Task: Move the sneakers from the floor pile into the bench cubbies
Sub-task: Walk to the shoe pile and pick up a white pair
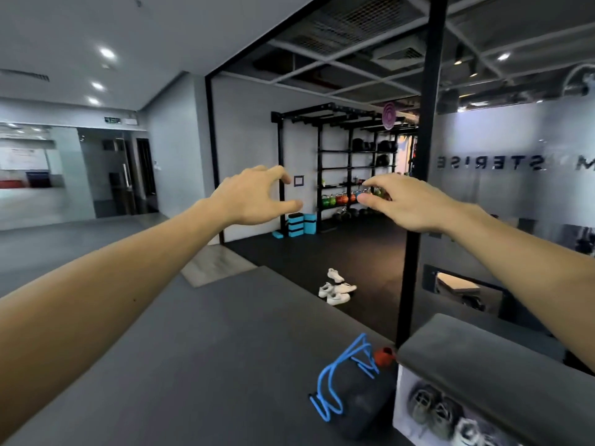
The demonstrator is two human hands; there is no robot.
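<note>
The white sneakers [337, 288] lie in a loose heap on the dark floor at about 5 o'clock from the middle of the view, well apart from both hands; I count 4, though the pile is small and far off. They sit out in the open beside the black post [418, 201], probably just where they were dropped. The bench [476, 375] stands at 4 o'clock, close to the person, and its cubby [450, 410] already holds at least 2 grey sneakers [433, 410], toes outward, so part of the storage is in use. A black bag with blue straps [347, 384] leans just beside the bench end, at 6 o'clock.

Both arms stretch forward at chest height. The left hand [254, 197], at 10 o'clock, has its fingers curved and thumb spread wide, holding nothing. The right hand [409, 202], at 2 o'clock, is palm down with fingers loosely extended, also empty. Neither touches anything; the reach looks like a lead-in to walking toward the pile.
</note>
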